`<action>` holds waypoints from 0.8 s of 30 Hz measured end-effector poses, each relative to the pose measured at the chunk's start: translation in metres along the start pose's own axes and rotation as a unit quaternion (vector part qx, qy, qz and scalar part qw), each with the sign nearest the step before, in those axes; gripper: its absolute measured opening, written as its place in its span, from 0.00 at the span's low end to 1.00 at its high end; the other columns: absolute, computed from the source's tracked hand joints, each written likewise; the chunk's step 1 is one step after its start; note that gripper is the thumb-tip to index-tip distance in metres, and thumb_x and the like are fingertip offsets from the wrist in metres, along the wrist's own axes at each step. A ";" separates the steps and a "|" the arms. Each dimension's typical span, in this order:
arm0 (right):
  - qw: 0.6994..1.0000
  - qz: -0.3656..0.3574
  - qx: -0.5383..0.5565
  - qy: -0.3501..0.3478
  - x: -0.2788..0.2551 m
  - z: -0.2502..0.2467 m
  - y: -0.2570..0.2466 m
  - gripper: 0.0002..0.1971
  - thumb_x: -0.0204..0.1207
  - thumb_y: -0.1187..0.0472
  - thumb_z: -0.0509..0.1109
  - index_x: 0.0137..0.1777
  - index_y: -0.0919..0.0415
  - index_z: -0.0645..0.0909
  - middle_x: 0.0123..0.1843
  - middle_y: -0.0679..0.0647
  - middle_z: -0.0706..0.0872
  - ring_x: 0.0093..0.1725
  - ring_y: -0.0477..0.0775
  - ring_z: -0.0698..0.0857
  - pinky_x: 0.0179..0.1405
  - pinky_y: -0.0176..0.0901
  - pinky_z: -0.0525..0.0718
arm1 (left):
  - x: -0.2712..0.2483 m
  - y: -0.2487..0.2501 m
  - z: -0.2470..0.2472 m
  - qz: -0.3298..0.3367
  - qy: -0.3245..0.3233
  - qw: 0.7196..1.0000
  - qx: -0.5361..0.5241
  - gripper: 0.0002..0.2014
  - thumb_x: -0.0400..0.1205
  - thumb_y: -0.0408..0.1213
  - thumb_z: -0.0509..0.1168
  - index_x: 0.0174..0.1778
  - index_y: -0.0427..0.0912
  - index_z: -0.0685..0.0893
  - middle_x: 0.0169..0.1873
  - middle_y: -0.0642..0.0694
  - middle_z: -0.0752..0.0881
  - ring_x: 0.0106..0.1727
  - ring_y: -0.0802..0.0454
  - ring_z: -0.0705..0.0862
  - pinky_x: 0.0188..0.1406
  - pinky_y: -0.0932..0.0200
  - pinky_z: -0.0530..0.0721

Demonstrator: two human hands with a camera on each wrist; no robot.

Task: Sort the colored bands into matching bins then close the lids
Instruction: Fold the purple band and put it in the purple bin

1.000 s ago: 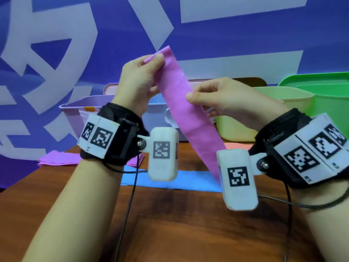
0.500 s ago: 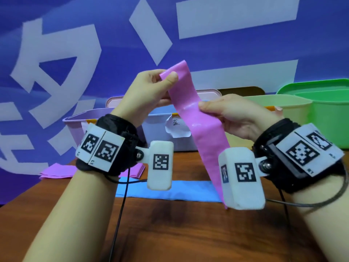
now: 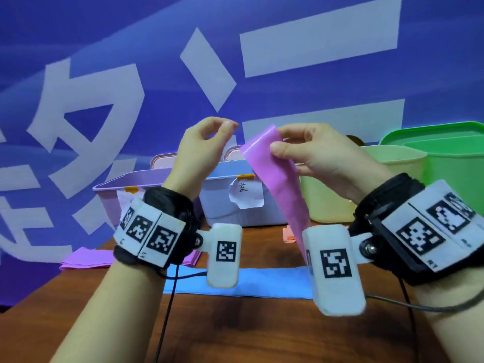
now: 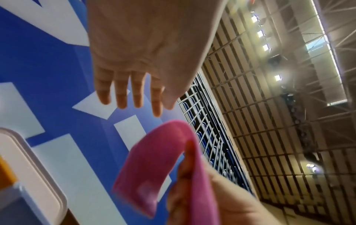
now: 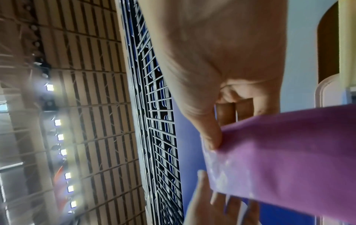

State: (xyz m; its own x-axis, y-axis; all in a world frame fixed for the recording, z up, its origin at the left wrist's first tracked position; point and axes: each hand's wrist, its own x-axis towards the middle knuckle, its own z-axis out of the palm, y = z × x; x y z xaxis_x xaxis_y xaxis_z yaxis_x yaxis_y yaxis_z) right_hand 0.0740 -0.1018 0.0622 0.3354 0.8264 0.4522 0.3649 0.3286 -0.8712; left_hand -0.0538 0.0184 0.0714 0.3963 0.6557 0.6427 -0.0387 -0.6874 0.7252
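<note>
Pinching pink strip (image 3: 277, 184), right hand (image 3: 322, 163); left hand (image 3: 201, 150) loose, seemingly empty; bins' (image 3: 220, 203) contents hidden.

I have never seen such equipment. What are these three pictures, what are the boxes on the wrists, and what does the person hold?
There is no machine here: a person works with two bare hands. Each wrist wears a black band with square black-and-white markers and a white camera box. The large picture comes from a camera on the head, looking down at the hands. The other two come from the wrist cameras, which look along each hand, so fingers appear close up with the ceiling behind.

The right hand pinches the top of a long glossy pink strip, which hangs down. The left hand is raised beside it and holds nothing.

On the brown wooden table lie a flat blue strip and a pile of purple sheets. Behind stand plastic bins: a lilac bin, a pale blue bin with a paper label, a pale yellow bin and a green bin.
</note>
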 end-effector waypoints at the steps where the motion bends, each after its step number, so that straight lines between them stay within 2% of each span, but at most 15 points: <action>1: 1.000 -0.016 -0.005 0.019 0.001 0.000 0.000 0.09 0.77 0.68 0.68 0.52 0.57 0.85 0.49 0.51 0.87 0.46 0.44 0.82 0.51 0.37 0.80 | -0.002 0.004 0.002 -0.006 -0.029 0.999 -0.025 0.12 0.85 0.46 0.59 0.48 0.48 0.86 0.45 0.57 0.88 0.52 0.59 0.85 0.64 0.51 0.81; 4: 0.997 -0.044 -0.004 0.056 0.004 -0.001 0.004 0.11 0.77 0.69 0.68 0.56 0.60 0.85 0.50 0.54 0.88 0.46 0.44 0.84 0.49 0.36 0.81 | -0.007 0.011 0.009 -0.021 -0.132 0.988 -0.078 0.21 0.82 0.55 0.60 0.56 0.42 0.86 0.54 0.46 0.89 0.59 0.51 0.86 0.64 0.51 0.82; 5: 0.997 -0.049 0.001 0.063 0.004 -0.002 0.004 0.10 0.77 0.68 0.68 0.56 0.60 0.85 0.50 0.54 0.89 0.46 0.44 0.84 0.50 0.36 0.82 | -0.009 0.011 0.012 -0.016 -0.146 0.987 -0.071 0.20 0.80 0.54 0.62 0.57 0.42 0.86 0.54 0.45 0.89 0.58 0.51 0.86 0.63 0.52 0.83; 7: 0.996 -0.057 0.015 0.066 0.004 -0.002 0.004 0.08 0.77 0.68 0.68 0.53 0.60 0.85 0.48 0.53 0.88 0.46 0.45 0.85 0.50 0.36 0.83 | -0.012 0.012 0.016 -0.006 -0.151 0.987 -0.045 0.13 0.81 0.45 0.67 0.56 0.42 0.86 0.50 0.45 0.89 0.53 0.52 0.87 0.60 0.52 0.85; 10: 0.996 -0.059 0.028 0.067 0.004 0.000 0.006 0.05 0.78 0.66 0.68 0.45 0.58 0.85 0.44 0.51 0.87 0.44 0.44 0.85 0.49 0.36 0.83 | -0.014 0.009 0.018 -0.008 -0.147 0.988 -0.043 0.08 0.81 0.38 0.66 0.50 0.38 0.87 0.43 0.43 0.89 0.44 0.51 0.88 0.53 0.55 0.88; 12: 0.996 -0.042 0.032 0.078 0.005 0.001 0.007 0.04 0.78 0.63 0.68 0.43 0.55 0.81 0.43 0.51 0.84 0.43 0.46 0.82 0.43 0.35 0.83 | -0.013 0.008 0.017 -0.015 -0.130 0.990 -0.056 0.10 0.82 0.38 0.66 0.48 0.35 0.87 0.40 0.41 0.88 0.38 0.52 0.88 0.42 0.59 0.89; 14: 0.997 -0.006 0.043 0.071 0.006 0.002 0.009 0.02 0.78 0.62 0.69 0.45 0.56 0.78 0.45 0.52 0.81 0.41 0.48 0.81 0.39 0.36 0.84 | -0.011 0.006 0.016 -0.018 -0.102 0.993 -0.059 0.13 0.82 0.39 0.65 0.48 0.31 0.87 0.39 0.39 0.88 0.35 0.52 0.88 0.36 0.62 0.87; 18: 0.999 0.043 -0.009 0.020 0.006 0.002 0.018 0.08 0.74 0.60 0.73 0.51 0.59 0.81 0.40 0.49 0.84 0.36 0.42 0.82 0.45 0.42 0.84 | -0.005 0.003 0.012 -0.024 -0.040 0.996 -0.075 0.16 0.83 0.43 0.64 0.47 0.31 0.85 0.40 0.38 0.86 0.39 0.47 0.89 0.37 0.60 0.89; 20: 0.998 0.036 -0.045 0.031 0.008 0.005 0.021 0.08 0.72 0.59 0.74 0.50 0.60 0.85 0.43 0.51 0.85 0.42 0.46 0.84 0.51 0.50 0.85 | -0.004 0.002 0.010 -0.027 -0.022 0.997 -0.076 0.18 0.82 0.45 0.65 0.48 0.29 0.85 0.40 0.38 0.85 0.40 0.45 0.89 0.37 0.58 0.89; 24: 0.997 0.017 -0.036 0.064 0.009 0.010 0.022 0.04 0.72 0.61 0.74 0.46 0.58 0.84 0.44 0.55 0.85 0.44 0.50 0.83 0.55 0.54 0.85 | -0.003 0.000 0.009 -0.046 -0.020 0.997 -0.063 0.24 0.82 0.49 0.64 0.47 0.26 0.84 0.33 0.37 0.87 0.31 0.48 0.89 0.31 0.59 0.88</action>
State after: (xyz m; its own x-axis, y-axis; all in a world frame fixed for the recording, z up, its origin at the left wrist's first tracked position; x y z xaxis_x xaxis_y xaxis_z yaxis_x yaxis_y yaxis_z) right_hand 0.0765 -0.0827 0.0451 0.4542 0.7701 0.4479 0.4109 0.2650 -0.8723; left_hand -0.0468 0.0132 0.0674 0.4394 0.6994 0.5637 -0.1146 -0.5788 0.8074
